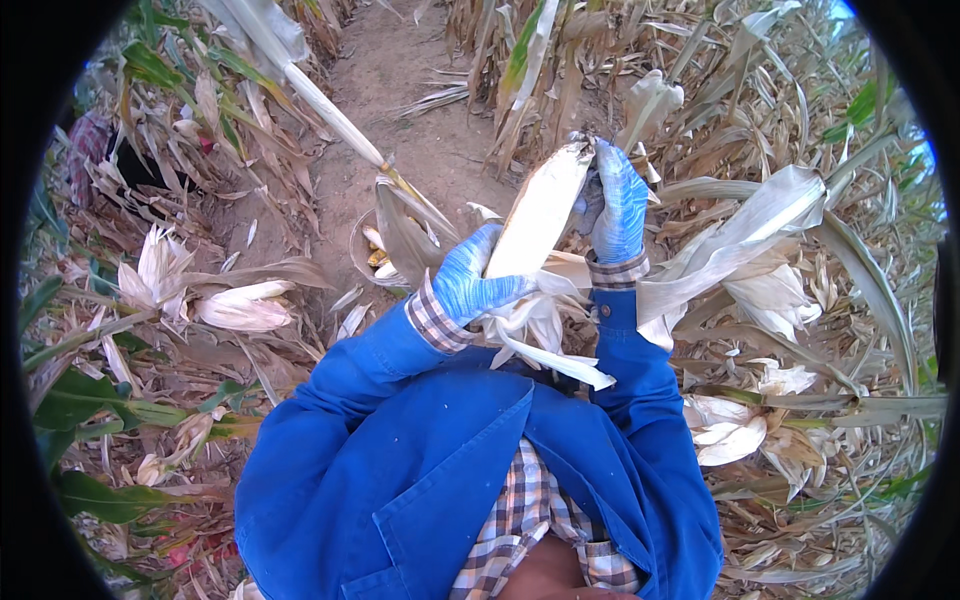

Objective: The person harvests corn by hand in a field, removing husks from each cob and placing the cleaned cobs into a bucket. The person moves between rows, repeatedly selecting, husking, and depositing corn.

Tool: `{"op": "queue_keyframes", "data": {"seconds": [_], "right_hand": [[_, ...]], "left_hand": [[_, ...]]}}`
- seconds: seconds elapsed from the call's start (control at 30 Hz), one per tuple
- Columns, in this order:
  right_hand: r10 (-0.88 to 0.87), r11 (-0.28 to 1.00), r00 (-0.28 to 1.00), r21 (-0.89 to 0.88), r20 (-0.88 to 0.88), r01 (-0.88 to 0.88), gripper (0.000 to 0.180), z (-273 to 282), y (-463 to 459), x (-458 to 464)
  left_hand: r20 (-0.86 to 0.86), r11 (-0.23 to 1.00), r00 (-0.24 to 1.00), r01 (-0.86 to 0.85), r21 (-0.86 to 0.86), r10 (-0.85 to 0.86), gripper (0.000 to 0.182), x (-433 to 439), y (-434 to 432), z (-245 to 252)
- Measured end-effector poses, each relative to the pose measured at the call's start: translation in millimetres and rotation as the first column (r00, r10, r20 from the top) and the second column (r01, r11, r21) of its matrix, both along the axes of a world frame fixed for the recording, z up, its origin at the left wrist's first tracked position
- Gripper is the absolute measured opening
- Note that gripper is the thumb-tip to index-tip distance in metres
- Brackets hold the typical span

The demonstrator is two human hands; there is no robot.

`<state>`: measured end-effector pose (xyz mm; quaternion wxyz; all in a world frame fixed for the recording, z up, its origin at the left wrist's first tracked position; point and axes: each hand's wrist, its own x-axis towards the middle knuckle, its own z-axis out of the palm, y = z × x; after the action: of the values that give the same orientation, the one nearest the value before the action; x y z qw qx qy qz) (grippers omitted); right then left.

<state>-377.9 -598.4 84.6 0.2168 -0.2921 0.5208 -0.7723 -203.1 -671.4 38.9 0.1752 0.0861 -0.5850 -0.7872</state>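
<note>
Pale, dry husk still covers the upper part of an ear of corn (pixel 541 206), which leans with its tip up and to the right. My left hand (pixel 478 276), in a blue and white glove, grips its lower end. At the tip is my right hand (pixel 616 199), gloved alike, its fingers bent against the husk and partly hidden; what they pinch is not clear. Loose peeled husks (pixel 536 319) hang below my left hand. Beyond that hand a basket (pixel 358 259) with yellow ears in it stands on the soil, partly behind a dry leaf.
A dry corn stalk (pixel 330 112) slants across the row above the basket. Dry leaves (pixel 742 232) reach in close to my right forearm. Opened husks (pixel 244 306) hang at the left. At the far left, a person in a checked sleeve (pixel 86 154) is partly hidden by plants.
</note>
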Motion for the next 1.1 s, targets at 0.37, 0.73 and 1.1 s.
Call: {"op": "queue_keyframes", "data": {"seconds": [0.37,0.73,1.1], "right_hand": [[0.495,0.859,0.869,0.169,-0.027,-0.484,0.018,10.0,-4.5,83.3],[0.514,0.855,0.724,-0.203,0.46,-0.477,0.015,-22.2,-95.3,176.4],[0.965,0.168,0.244,0.483,0.099,-0.859,0.028,-65.2,-109.9,277.1]], "left_hand": [[-0.256,-0.177,0.615,-0.188,-0.966,0.745,0.052,121.9,8.2,25.9],[-0.232,0.922,0.918,-0.359,-0.145,0.321,0.079,143.9,-78.1,-19.0],[0.078,0.476,0.867,-0.343,0.81,0.492,0.042,197.8,-277.8,-70.4]]}}
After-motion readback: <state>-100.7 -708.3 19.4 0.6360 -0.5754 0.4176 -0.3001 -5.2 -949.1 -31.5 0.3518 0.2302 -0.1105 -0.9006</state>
